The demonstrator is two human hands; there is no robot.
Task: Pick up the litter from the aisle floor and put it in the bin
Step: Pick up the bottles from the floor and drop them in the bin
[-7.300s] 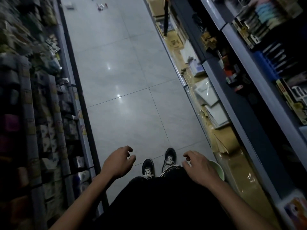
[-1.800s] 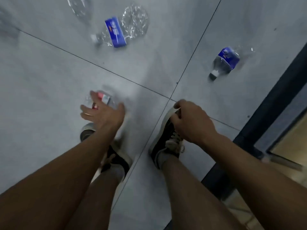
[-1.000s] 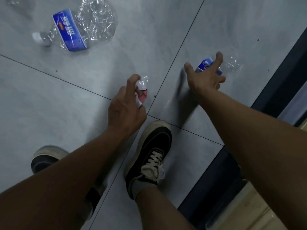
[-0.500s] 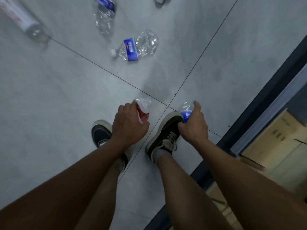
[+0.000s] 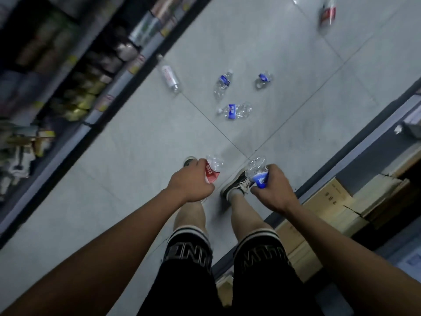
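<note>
My left hand (image 5: 190, 182) grips a crushed clear bottle with a red label (image 5: 212, 171), held above the floor. A crushed bottle with a blue label (image 5: 258, 173) is gripped in my right hand (image 5: 272, 189). Several more plastic bottles lie on the grey tile floor ahead: a blue-labelled crushed bottle (image 5: 235, 110), another blue-labelled bottle (image 5: 222, 85), a small crumpled one (image 5: 263, 79), a long clear bottle with a white label (image 5: 169, 76) by the left shelf, and a red-labelled bottle (image 5: 327, 14) far off. No bin is in view.
Stocked shelves (image 5: 57, 71) line the left side of the aisle. A dark shelf base (image 5: 319, 185) with cardboard boxes (image 5: 337, 201) runs along the right. My legs and black sneakers (image 5: 238, 185) stand below my hands.
I have risen from the crouch, lifting both bottles off the floor. The view has pulled back, so more of the aisle, shelves and further bottles show.
</note>
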